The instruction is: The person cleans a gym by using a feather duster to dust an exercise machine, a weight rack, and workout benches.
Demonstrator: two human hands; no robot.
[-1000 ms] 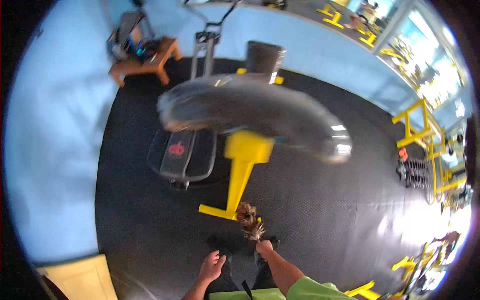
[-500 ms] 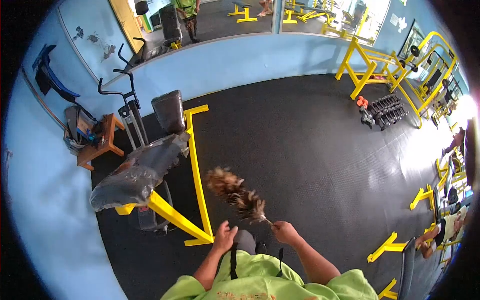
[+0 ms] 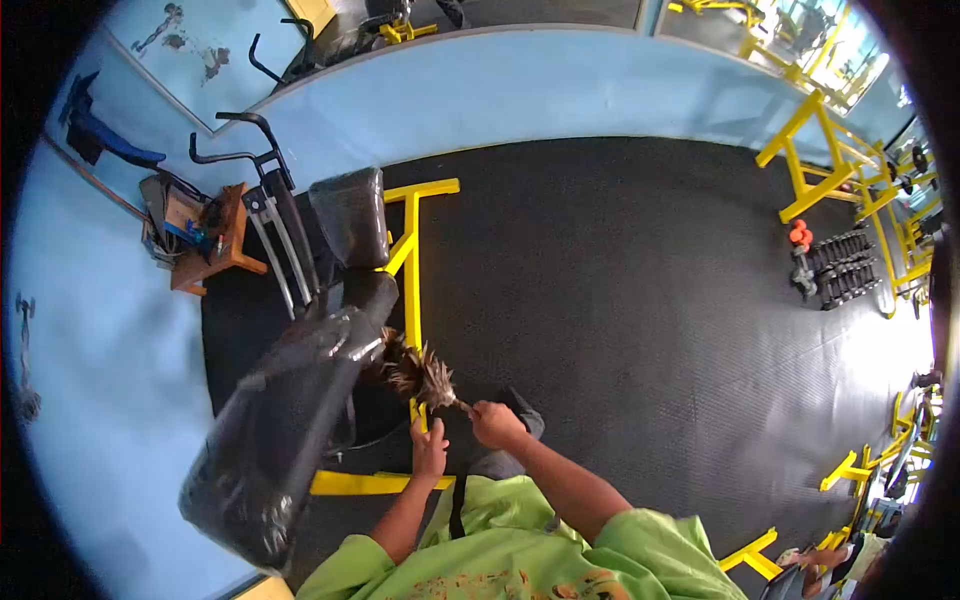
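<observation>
My right hand (image 3: 497,425) is closed round the thin handle of a brown feather duster (image 3: 428,378). The duster's feathers reach left to the edge of a padded bench (image 3: 285,420), and its far tip is partly hidden beside the pad. Black upholstery under clear plastic covers the bench, which has a yellow metal frame (image 3: 412,270). Just below the feathers, my left hand (image 3: 430,450) is held with thumb and fingers apart, nothing in it, near the yellow frame.
An exercise machine with black handlebars (image 3: 265,150) stands behind the bench, near a wooden stool (image 3: 225,250) loaded with items. Dumbbells on a rack (image 3: 845,265) and yellow gym frames (image 3: 810,160) are at the right. A person appears at the lower right edge. Black matting (image 3: 620,330) covers the floor.
My body has come closer to the bench. The duster has moved left from above the open floor to the bench's edge, still in my right hand. My left hand stays empty.
</observation>
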